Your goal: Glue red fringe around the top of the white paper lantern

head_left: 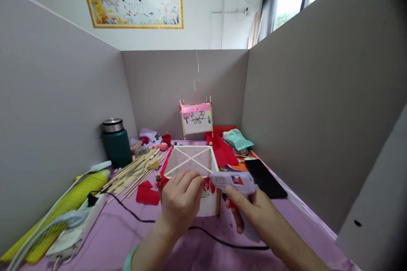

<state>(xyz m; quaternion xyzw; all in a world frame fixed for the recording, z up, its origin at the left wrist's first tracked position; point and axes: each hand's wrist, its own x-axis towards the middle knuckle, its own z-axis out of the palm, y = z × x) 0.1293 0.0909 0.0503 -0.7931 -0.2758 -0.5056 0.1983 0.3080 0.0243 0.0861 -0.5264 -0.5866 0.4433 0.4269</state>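
Note:
My left hand grips the near top edge of a square wooden-stick lantern frame, which has crossed sticks across its top and paper on its sides. Red paper fringe hangs along the frame's edge. My right hand holds a lilac hot glue gun, its nozzle end close to the frame's near corner and my left fingers. A black cord trails across the table below my hands. The frame's lower part is partly hidden behind my left hand.
A finished lantern panel stands behind the frame. To the left lie wooden sticks, a green thermos and a power strip. Red paper, teal cloth and a black phone lie right, inside grey partition walls.

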